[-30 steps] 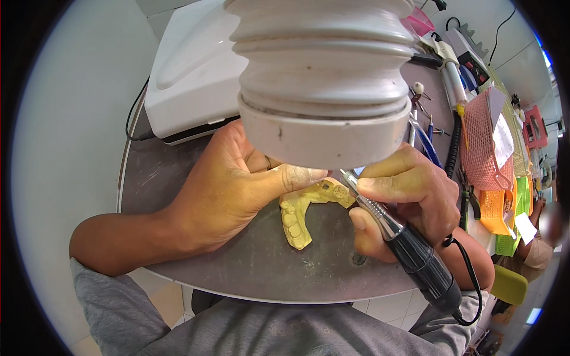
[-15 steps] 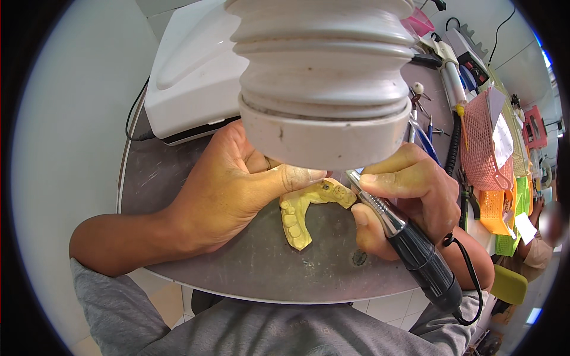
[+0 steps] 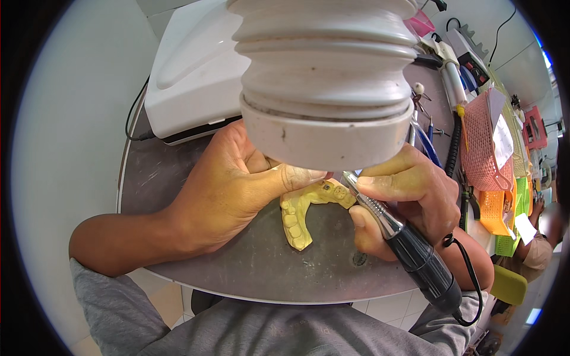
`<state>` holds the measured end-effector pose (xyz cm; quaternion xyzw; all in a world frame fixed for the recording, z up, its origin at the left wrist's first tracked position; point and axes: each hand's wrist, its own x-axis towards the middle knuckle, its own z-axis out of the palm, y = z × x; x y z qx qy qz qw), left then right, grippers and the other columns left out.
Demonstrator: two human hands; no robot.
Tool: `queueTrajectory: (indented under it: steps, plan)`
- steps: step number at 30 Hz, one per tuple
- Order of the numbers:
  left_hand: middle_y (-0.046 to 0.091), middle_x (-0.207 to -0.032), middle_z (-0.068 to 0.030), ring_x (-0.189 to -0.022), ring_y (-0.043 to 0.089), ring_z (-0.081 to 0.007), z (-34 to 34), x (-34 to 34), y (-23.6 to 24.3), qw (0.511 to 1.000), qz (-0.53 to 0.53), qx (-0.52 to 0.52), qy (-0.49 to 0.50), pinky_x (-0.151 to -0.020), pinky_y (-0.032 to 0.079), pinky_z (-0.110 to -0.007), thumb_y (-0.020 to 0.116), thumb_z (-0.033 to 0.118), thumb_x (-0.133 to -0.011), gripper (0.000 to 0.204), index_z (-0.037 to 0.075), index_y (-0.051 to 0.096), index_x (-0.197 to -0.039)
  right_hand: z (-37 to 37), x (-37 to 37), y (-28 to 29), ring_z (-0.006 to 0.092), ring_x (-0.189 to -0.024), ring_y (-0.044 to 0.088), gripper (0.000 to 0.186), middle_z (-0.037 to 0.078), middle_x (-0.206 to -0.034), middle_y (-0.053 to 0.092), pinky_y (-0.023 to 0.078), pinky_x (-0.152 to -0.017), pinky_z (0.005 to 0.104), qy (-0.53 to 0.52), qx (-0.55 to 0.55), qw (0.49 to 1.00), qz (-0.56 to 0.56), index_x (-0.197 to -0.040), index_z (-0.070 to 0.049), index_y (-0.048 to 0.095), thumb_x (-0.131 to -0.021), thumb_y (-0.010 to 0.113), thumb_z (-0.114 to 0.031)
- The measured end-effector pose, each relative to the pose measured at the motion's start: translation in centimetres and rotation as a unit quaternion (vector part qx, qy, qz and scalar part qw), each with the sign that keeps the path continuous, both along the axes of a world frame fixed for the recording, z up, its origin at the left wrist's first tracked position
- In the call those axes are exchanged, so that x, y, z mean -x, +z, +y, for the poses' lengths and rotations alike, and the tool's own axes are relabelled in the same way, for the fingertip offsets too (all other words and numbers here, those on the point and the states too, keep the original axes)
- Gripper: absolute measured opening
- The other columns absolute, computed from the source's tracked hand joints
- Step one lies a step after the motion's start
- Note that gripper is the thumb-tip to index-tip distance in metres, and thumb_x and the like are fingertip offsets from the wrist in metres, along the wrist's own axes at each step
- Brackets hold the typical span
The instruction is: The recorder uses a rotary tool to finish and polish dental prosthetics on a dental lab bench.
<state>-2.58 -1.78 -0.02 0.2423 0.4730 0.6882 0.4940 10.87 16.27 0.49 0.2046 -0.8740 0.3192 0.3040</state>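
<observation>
In my right hand (image 3: 418, 190) is a rotary handpiece (image 3: 409, 249) with a silver front and a black rear, gripped like a pen. Its tip points up and left, under the rim of a white suction hose. My left hand (image 3: 231, 190) is closed, thumb stretched toward the handpiece tip. A small reddish bit (image 3: 328, 175) shows at the thumb's end; the hose hides most of what these fingers hold. Below the two hands, a yellow dental model (image 3: 295, 219), a curved arch with teeth, lies on the grey table (image 3: 237, 273).
The ribbed white suction hose (image 3: 323, 77) hangs over the work, blocking the far middle. A white machine (image 3: 196, 65) stands at the far left. To the right are a pink basket (image 3: 484, 148), an orange basket (image 3: 494, 210), tools and cables. Another person (image 3: 537, 252) is at far right.
The handpiece tip has shifted very slightly left, closer to my left thumb. More of the reddish bit shows at the thumb's end. The dental model stays where it was.
</observation>
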Motion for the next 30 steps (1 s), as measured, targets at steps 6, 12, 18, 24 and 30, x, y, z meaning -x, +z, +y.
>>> queueTrajectory:
  steps: [6,12,18,24,30]
  plan:
    - [0.061,-0.108,-0.0087,-0.105,0.059,-0.0182,-0.15,0.03,-0.13,1.0,0.001,0.012,0.006,-0.096,0.047,-0.033,0.063,0.006,-0.093,0.026,0.0,0.056,-0.117,0.0,0.25,-0.21,0.021,-0.069,0.065,0.031,0.017,-0.082,0.065,0.052,-0.063,0.0297,0.003,0.008,1.0,0.013,-0.101,0.004,0.06,-0.074,0.074,-0.005]
    - [0.061,-0.109,-0.0087,-0.105,0.06,-0.0184,-0.12,0.0,-0.08,1.0,-0.003,0.009,0.004,-0.096,0.047,-0.033,0.063,0.006,-0.093,0.026,0.0,0.056,-0.117,0.07,0.1,-0.24,0.0206,-0.069,0.065,0.03,0.016,-0.082,0.064,0.051,-0.064,0.0294,0.002,0.002,1.0,0.015,-0.101,0.004,0.06,-0.075,0.074,-0.005]
    - [0.061,-0.109,-0.0089,-0.105,0.06,-0.0184,-0.13,0.01,0.02,1.0,0.001,-0.005,-0.001,-0.096,0.047,-0.033,0.064,0.005,-0.092,0.027,0.0,0.056,-0.117,-0.06,0.02,-0.08,0.0202,-0.07,0.065,0.031,0.016,-0.083,0.064,0.051,-0.064,0.0294,0.002,0.006,1.0,0.008,-0.102,0.004,0.059,-0.076,0.074,-0.006]
    - [0.061,-0.109,-0.0092,-0.105,0.06,-0.0185,-0.06,0.06,-0.04,1.0,-0.005,-0.001,0.0,-0.096,0.048,-0.034,0.064,0.005,-0.092,0.027,0.0,0.056,-0.117,0.0,-0.06,-0.08,0.0204,-0.07,0.064,0.031,0.016,-0.084,0.064,0.051,-0.065,0.0297,-0.003,-0.002,1.0,-0.002,-0.102,0.003,0.059,-0.077,0.074,-0.007]
    - [0.061,-0.109,-0.0092,-0.106,0.06,-0.0182,-0.1,0.07,-0.03,1.0,0.012,0.002,0.008,-0.095,0.048,-0.033,0.063,0.005,-0.093,0.027,-0.001,0.056,-0.118,-0.06,0.08,-0.2,0.0216,-0.071,0.065,0.031,0.017,-0.084,0.064,0.052,-0.067,0.0305,-0.002,0.011,1.0,-0.001,-0.102,0.005,0.059,-0.076,0.073,-0.006]
